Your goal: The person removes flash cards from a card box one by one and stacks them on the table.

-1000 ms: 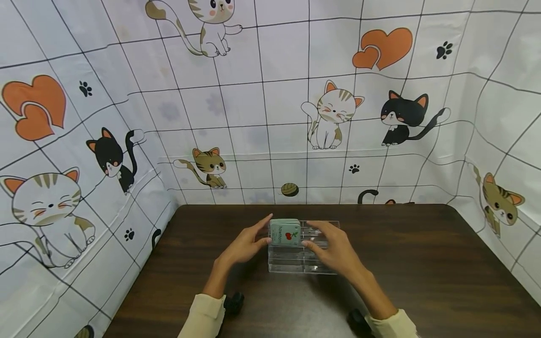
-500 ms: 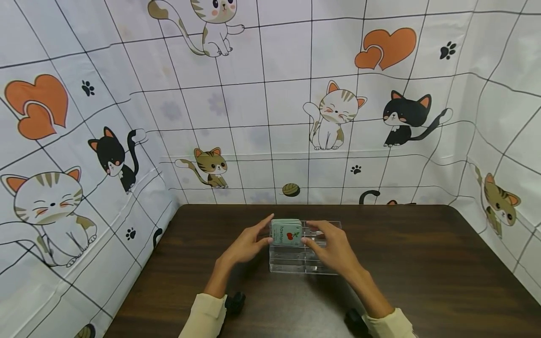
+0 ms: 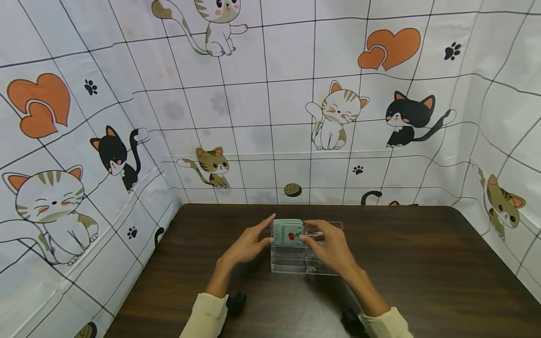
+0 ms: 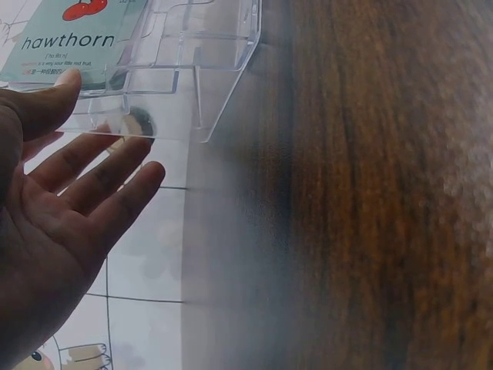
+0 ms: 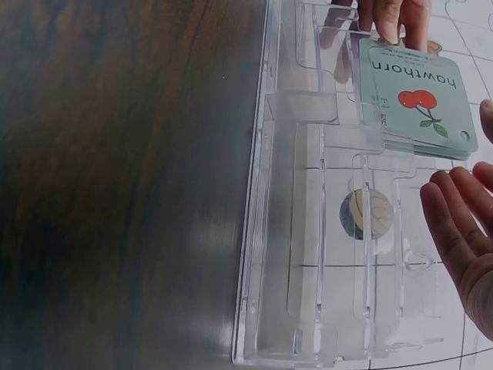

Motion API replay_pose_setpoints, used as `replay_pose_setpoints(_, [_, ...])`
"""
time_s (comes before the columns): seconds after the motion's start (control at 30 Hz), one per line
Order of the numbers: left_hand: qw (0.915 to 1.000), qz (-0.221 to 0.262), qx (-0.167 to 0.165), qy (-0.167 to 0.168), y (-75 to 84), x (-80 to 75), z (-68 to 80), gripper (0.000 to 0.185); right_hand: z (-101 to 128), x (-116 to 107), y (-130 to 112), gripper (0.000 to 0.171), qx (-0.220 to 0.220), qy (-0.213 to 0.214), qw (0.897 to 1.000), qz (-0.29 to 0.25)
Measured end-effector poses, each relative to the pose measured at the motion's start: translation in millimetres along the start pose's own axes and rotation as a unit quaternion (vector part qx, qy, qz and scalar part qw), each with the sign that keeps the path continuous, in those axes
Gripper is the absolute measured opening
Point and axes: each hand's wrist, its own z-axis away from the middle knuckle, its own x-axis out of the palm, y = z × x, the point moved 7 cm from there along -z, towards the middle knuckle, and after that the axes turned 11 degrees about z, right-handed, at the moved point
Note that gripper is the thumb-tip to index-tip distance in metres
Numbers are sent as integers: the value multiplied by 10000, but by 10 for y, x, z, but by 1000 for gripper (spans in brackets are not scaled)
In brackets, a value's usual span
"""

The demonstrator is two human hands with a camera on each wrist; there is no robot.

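Note:
A stack of pale green cards (image 3: 289, 232) stands in the back left compartment of a clear acrylic tiered holder (image 3: 289, 266); its front card reads "hawthorn" above red berries. At the stack's left side is my left hand (image 3: 245, 246), its thumb at the card's edge and its other fingers loosely spread beside the clear wall, as the left wrist view shows. My right hand (image 3: 334, 246) reaches over the holder's right half, thumb at the stack's right edge. In the right wrist view its fingers (image 5: 462, 223) are extended and grip nothing.
The holder sits near the back edge of a dark brown wooden table (image 3: 422, 267). Behind and beside the table hangs a white grid-patterned sheet (image 3: 287, 103) printed with cats and hearts. Each wrist carries a black camera (image 3: 236, 303).
My right thumb has shifted slightly left, onto the front card's right edge. The left hand keeps its place by the stack, and the head view has drifted slightly.

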Motion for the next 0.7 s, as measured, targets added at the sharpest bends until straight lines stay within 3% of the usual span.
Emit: replay_pose_setpoints(0.7, [9998, -200, -64, 61, -10, 1, 4, 75, -79, 99, 32, 23, 523, 138, 9985, 28])
